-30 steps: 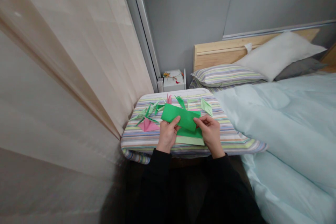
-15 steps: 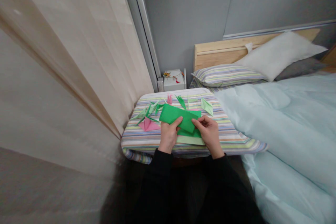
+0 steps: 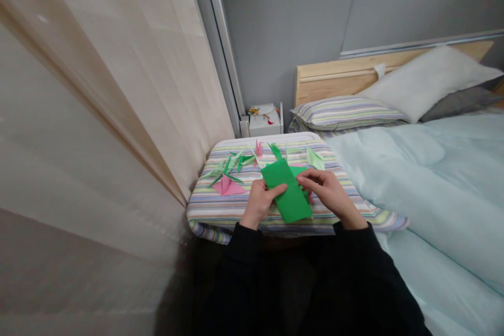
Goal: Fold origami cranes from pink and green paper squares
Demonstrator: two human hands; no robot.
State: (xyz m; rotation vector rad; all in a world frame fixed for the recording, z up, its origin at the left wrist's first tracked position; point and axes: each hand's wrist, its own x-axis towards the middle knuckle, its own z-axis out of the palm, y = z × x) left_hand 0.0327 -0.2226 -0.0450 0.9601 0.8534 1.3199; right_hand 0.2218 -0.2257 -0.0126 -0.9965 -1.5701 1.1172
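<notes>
A folded sheet of green origami paper (image 3: 287, 197), a long rectangle, is tilted above the near part of the small table. My left hand (image 3: 260, 198) grips its left side, thumb lying across the top face. On the opposite long edge, my right hand (image 3: 326, 189) has its thumb and forefinger pinched together at the paper; its other fingers are curled. Another green sheet (image 3: 299, 170) shows partly behind the held one, and bits of pink and pale green paper peek out beneath. Left of my hands lies a pink folded paper piece (image 3: 227, 186).
Folded cranes in green (image 3: 232, 164) and pink (image 3: 259, 149), plus a pale green folded piece (image 3: 315, 158), lie across the striped cloth (image 3: 212, 210). A curtain (image 3: 157, 89) hangs at left; a bed with a pale blue quilt (image 3: 413, 168) stands at right.
The green paper has turned from lying sideways to slanting lengthwise towards me. My right hand has shifted right and up along its edge, and the view has moved slightly.
</notes>
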